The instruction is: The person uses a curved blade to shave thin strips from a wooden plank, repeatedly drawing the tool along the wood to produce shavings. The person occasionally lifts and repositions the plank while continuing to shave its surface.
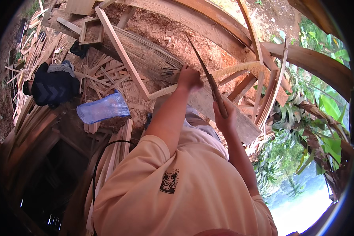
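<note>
My right hand point(225, 117) is wrapped round the wooden handle of a long tool with a thin dark blade point(200, 57). Seen nearly edge-on, the blade points up and away; I cannot tell its exact kind. My left hand point(190, 78) is closed above the weathered plank point(141, 55), and what its fingers hold, if anything, is hidden. Just left of it lies a small heap of dark nails point(169, 72). A pale wooden strip point(163, 92) crosses the plank under or beside the left hand. It meets another pale strip point(120, 49) at a corner.
A person in a dark jacket point(55, 87) is low at the left, beside scattered wood offcuts point(104, 74). A blue translucent plastic bag point(103, 108) lies nearer me. Large beams point(192, 19) and upright strips point(272, 96) stand ahead and right. A black cable point(95, 169) curves at my left.
</note>
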`<action>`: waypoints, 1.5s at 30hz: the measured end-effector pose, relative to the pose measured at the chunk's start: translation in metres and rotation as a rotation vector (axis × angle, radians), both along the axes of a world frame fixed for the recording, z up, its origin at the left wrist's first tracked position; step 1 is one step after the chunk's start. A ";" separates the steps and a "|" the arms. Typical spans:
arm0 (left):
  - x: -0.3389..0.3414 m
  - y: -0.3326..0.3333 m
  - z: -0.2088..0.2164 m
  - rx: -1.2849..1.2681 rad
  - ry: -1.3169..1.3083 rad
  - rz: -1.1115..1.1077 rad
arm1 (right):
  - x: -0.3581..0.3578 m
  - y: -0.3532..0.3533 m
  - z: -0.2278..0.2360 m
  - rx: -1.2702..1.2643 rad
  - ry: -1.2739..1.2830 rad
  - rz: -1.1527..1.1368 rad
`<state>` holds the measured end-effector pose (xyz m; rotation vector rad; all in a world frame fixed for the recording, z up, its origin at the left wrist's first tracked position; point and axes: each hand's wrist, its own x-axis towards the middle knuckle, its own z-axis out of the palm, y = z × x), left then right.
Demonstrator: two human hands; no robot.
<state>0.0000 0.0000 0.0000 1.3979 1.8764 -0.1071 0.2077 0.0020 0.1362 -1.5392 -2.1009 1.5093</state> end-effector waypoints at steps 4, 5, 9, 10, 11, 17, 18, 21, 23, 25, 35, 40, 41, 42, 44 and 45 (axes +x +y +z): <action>0.024 -0.013 0.001 0.015 -0.057 0.083 | 0.070 -0.037 0.084 -0.116 -0.151 -0.069; 0.015 -0.006 0.002 0.065 -0.025 0.093 | 0.069 -0.036 0.101 -0.134 -0.199 -0.087; 0.007 -0.002 -0.017 0.146 -0.008 0.128 | 0.057 -0.038 0.165 -0.103 -0.243 -0.062; 0.008 -0.003 -0.018 0.163 0.016 0.105 | 0.054 -0.039 0.181 -0.108 -0.265 -0.072; 0.007 -0.004 -0.020 0.180 0.041 0.085 | 0.051 -0.038 0.193 -0.114 -0.287 -0.078; 0.005 -0.002 -0.007 0.213 -0.012 0.034 | 0.030 -0.028 0.190 -0.113 -0.283 -0.077; 0.005 -0.004 -0.007 0.234 -0.025 0.034 | 0.023 -0.024 0.185 -0.113 -0.280 -0.094; 0.006 -0.008 -0.017 0.211 -0.069 0.040 | -0.003 -0.006 0.155 -0.126 -0.226 -0.078; 0.001 0.005 -0.010 0.096 -0.070 0.000 | -0.016 0.001 0.142 -0.141 -0.205 -0.073; 0.004 0.005 -0.005 0.016 -0.083 0.014 | -0.024 0.003 0.140 -0.107 -0.201 -0.080; -0.001 0.016 0.001 0.028 -0.081 0.086 | -0.030 0.056 0.021 -0.091 -0.069 -0.034; 0.003 0.024 0.004 0.029 -0.049 0.063 | -0.055 0.071 -0.011 -0.062 -0.048 -0.056; 0.003 0.027 0.007 0.005 -0.044 0.068 | -0.052 0.072 -0.011 -0.066 -0.051 -0.056; 0.002 0.027 0.004 -0.017 -0.061 0.073 | -0.051 0.073 -0.012 -0.073 -0.048 -0.053; 0.001 0.029 -0.002 -0.058 -0.095 0.084 | -0.047 0.070 -0.011 -0.079 -0.051 -0.050; 0.002 0.029 -0.002 -0.039 -0.068 0.079 | -0.044 0.063 -0.009 -0.080 -0.052 -0.051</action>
